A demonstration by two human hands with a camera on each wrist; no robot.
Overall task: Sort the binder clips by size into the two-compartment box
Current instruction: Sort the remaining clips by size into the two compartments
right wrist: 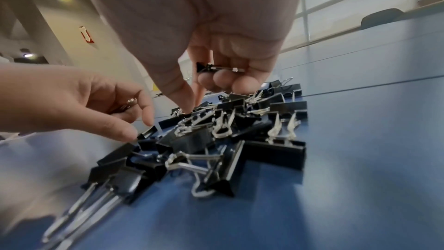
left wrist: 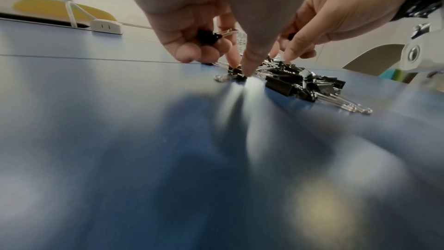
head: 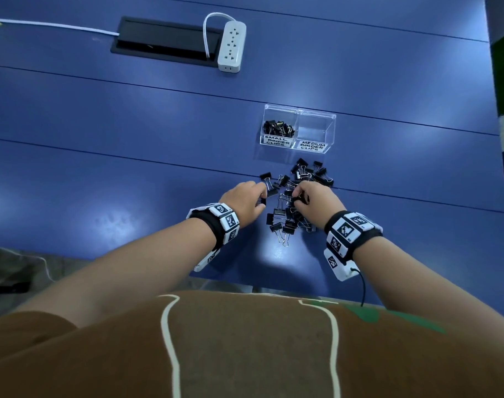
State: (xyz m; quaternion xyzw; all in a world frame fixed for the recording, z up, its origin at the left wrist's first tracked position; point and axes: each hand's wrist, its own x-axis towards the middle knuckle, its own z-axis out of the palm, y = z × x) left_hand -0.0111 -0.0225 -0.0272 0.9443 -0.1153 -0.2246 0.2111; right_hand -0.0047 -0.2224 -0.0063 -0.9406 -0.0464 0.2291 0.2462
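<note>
A blue table (head: 130, 116) is seen from above. Taken as landmark, a clear two-compartment box (head: 298, 129) stands on it, labelled "SMALL BINDER CLIPS" and "MEDIUM BINDER CLIPS". Small black clips (head: 278, 128) are held in the small-labelled compartment; the medium-labelled compartment (head: 316, 130) shows none. Well beyond the box, toward the far left, a white power strip (head: 231, 46) lies beside a black cable hatch (head: 164, 41). Just in front of the box, a pile of black binder clips (head: 295, 196) is spread. The left hand (head: 246, 201) is placed at the pile's left edge, a small clip (left wrist: 208, 36) tucked in its curled fingers, thumb and forefinger reaching down onto another. The right hand (head: 316, 201) is over the pile, a small clip (right wrist: 216, 67) gripped in its curled fingers.
</note>
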